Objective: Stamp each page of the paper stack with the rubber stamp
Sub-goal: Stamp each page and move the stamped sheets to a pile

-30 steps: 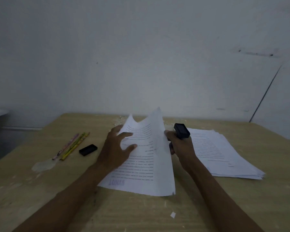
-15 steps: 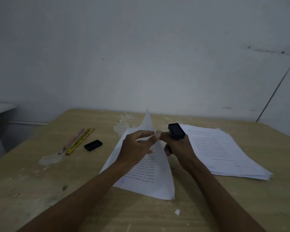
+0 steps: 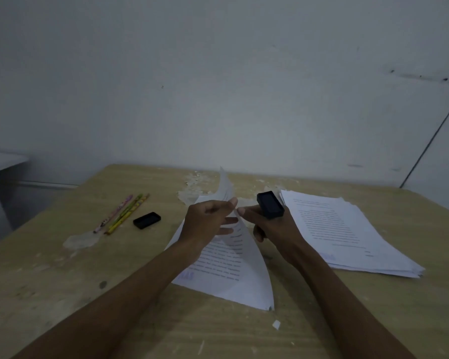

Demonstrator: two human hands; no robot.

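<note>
1. i start with the rubber stamp (image 3: 270,204): it sits in my right hand (image 3: 272,229), black body poking up above the knuckles, held over the table (image 3: 49,268) between the two piles of paper. the fingers are curled round its lower part, so that hand is closed on the stamp, with the forefinger stretched out toward the lifted sheet.

2. the lifted sheet (image 3: 228,193) is the top page of the near pile (image 3: 218,268). my left hand (image 3: 208,221) pinches its far edge between thumb and fingers and has it peeled up almost on edge, with the near corner down by the table front.

3. on the page under it i can see a faint bluish mark low at the left, which i take for a stamp print; i cannot read it.

4. the right-hand stack (image 3: 347,229) lies flat just beside my right wrist, text up, with a pale blue smudge near its front corner.

5. i judge the step in hand is turning a page between two stampings, not pressing.

6. next move, as i see it: carry the sheet clear, let it go, flatten the page now exposed, then bring the stamp down square on it.

7. further out to the left lie a small black lid (image 3: 146,220) and a few pencils (image 3: 122,213), well apart from the papers.
</note>
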